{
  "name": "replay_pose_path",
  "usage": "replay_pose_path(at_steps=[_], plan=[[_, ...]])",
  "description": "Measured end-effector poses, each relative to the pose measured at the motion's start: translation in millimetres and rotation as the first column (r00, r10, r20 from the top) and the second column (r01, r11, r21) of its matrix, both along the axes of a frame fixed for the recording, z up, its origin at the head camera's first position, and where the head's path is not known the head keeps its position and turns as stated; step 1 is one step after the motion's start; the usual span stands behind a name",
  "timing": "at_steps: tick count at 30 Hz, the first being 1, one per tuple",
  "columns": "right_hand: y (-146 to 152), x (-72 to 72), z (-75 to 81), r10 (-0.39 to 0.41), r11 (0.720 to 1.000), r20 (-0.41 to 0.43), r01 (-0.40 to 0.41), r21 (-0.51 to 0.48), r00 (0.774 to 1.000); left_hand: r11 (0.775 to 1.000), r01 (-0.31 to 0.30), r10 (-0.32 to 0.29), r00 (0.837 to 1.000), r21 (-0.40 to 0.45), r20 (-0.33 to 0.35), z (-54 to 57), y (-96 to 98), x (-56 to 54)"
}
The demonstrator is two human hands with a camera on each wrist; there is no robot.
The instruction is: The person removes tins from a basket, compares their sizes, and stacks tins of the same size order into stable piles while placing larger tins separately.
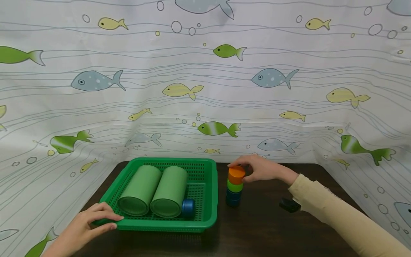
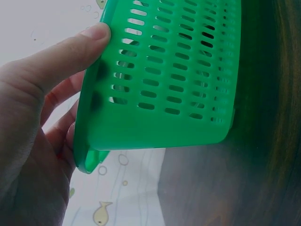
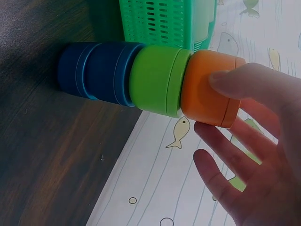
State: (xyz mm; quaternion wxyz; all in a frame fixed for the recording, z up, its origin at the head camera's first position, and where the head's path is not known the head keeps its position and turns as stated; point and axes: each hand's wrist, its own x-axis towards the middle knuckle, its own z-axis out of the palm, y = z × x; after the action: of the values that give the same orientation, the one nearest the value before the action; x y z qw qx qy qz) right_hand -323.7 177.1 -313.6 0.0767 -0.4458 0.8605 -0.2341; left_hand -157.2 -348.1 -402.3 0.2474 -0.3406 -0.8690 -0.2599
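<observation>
On the right of the dark table stands a stack of small round lidded jars. Two dark blue jars (image 3: 103, 70) are at its bottom, a lime green jar (image 1: 235, 186) above them and an orange jar (image 1: 236, 175) on top. My right hand (image 1: 261, 168) holds the orange jar between thumb and fingers; it lines up with the green one beneath. With the thumb on one side of the rim and fingers on the other, my left hand (image 1: 88, 223) grips the near left corner of a green plastic basket (image 1: 211, 192).
Inside the basket, two pale green cylinders (image 1: 141, 191) lie side by side, with a small blue jar (image 1: 188, 207) at their right. A black object (image 1: 289, 205) is by the right sleeve. A fish-patterned sheet (image 1: 205, 107) rises behind the table (image 1: 263, 228).
</observation>
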Motion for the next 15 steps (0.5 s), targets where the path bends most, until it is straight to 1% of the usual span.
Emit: replay_pose_path(at_steps=[3, 10, 12, 15], plan=[[1, -1.7, -0.6, 0.008, 1.000, -0.009, -0.008, 0.008, 1.000, 1.000, 0.003, -0.003, 1.000, 0.001, 0.003, 1.2, 0.9, 0.4], [2, -1.8, -0.1, 0.022, 1.000, -0.013, -0.021, 0.019, 1.000, 0.991, 0.104, -0.105, 0.994, 0.080, 0.005, -9.4, -4.2, -5.9], [2, -2.2, -0.7, 0.027, 0.999, -0.013, -0.027, 0.021, 1.000, 0.992, 0.100, -0.100, 0.995, 0.074, -0.001, -9.7, -4.8, -5.2], [2, -2.7, 0.5, 0.027, 0.999, -0.015, -0.027, 0.030, 1.000, 0.994, 0.088, -0.088, 0.996, 0.065, -0.014, -10.8, -4.5, -7.5]])
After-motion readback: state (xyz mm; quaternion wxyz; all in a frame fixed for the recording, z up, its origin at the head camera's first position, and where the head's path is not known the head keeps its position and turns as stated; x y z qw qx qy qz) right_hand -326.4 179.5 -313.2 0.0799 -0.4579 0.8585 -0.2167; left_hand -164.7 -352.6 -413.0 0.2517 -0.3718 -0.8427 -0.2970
